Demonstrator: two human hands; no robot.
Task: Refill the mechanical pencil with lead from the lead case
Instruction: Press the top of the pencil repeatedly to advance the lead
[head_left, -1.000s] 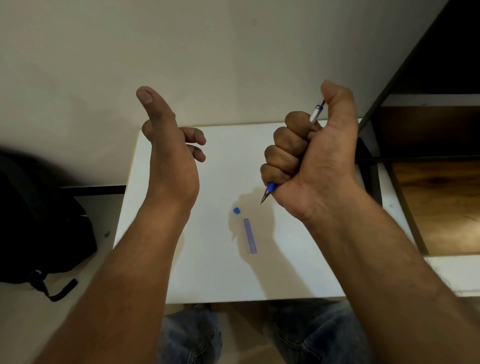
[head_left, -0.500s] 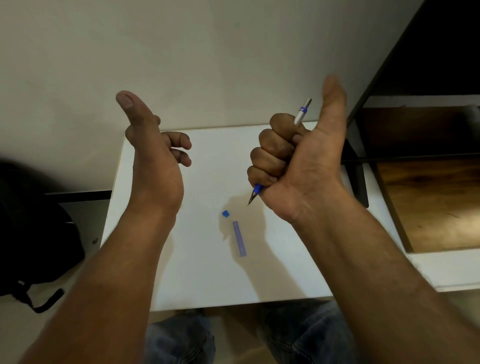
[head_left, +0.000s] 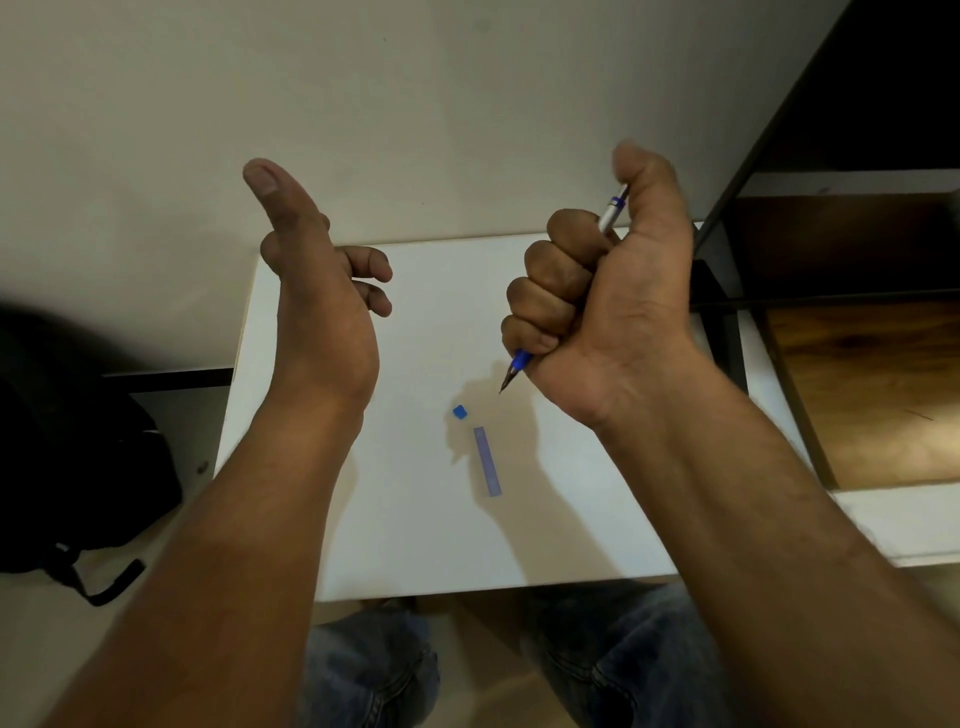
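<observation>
My right hand (head_left: 602, 301) is a fist around the mechanical pencil (head_left: 609, 212), which is held upright with its dark tip (head_left: 508, 382) pointing down at the table. My thumb rests on the pencil's silver top end. Below it, a slim translucent blue lead case (head_left: 487, 461) lies flat on the white table (head_left: 415, 519), and its small blue cap (head_left: 460, 412) lies apart just above it. My left hand (head_left: 317, 291) is raised on the left, thumb up, fingers loosely curled, holding nothing.
A black backpack (head_left: 67, 457) sits on the floor at the left. A dark-framed shelf with wooden boards (head_left: 872, 395) stands to the right of the table. A plain wall rises behind. My knees in jeans (head_left: 374, 670) show under the front edge.
My right thumb, lifted off the pencil half a second ago, has come back down onto its top end. Both hands stay raised; case and cap have not moved on the table.
</observation>
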